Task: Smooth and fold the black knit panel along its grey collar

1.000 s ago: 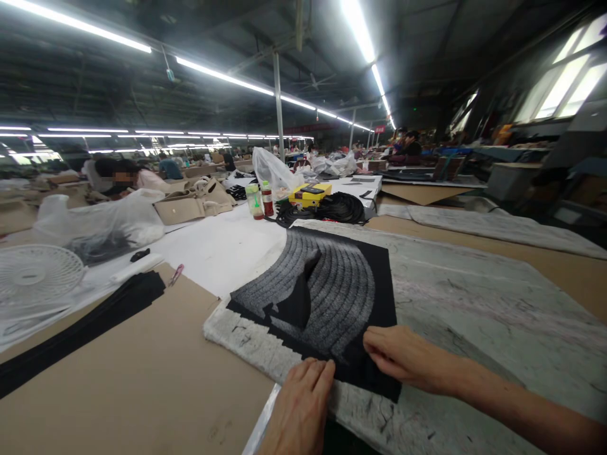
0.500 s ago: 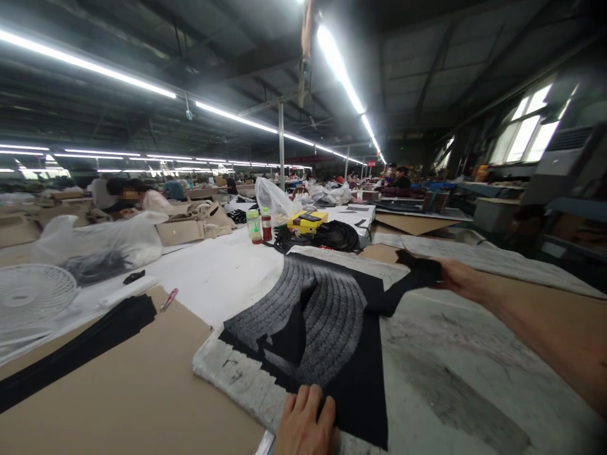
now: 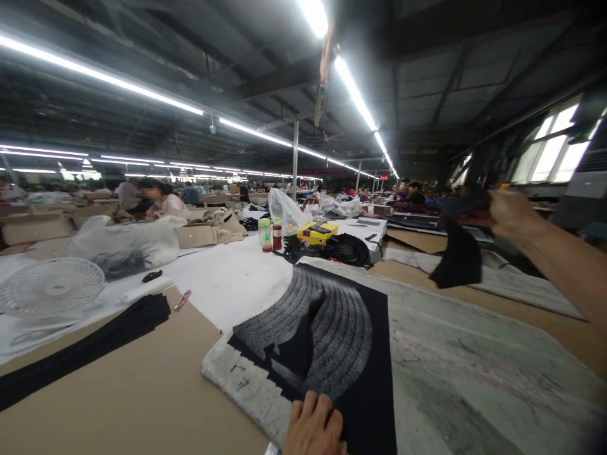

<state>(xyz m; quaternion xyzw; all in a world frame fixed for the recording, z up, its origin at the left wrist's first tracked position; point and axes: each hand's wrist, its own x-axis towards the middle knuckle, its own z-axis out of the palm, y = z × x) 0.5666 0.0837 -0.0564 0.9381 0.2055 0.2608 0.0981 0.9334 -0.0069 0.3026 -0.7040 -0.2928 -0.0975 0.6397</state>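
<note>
A black sheet (image 3: pixel 374 379) with curved grey speckled bands lies on a worn, pale padded board (image 3: pixel 441 354) in front of me. Over its near edge, the bent fingers of my left hand (image 3: pixel 315 424) press down, the fingertips close together. My right hand (image 3: pixel 509 212) is raised at the right, closed on a limp black fabric piece (image 3: pixel 458 256) that hangs clear of the board. Motion blurs the right fingers and the upper part of this piece. A small black cut-out (image 3: pixel 296 351) shows in the middle of the banded area.
Tan board (image 3: pixel 142 379) with a stack of black strips (image 3: pixel 95 338) is at left, beside a pink-handled tool (image 3: pixel 183 301) and a white fan grille (image 3: pixel 52 285). Behind are coiled black cords (image 3: pixel 348 248), a yellow box (image 3: pixel 317 232) and bottles (image 3: pixel 277 234). People work farther back.
My right hand has lifted the black fabric piece up and to the right, away from the sheet's edge. My left hand stays on the sheet. The view has shifted slightly.
</note>
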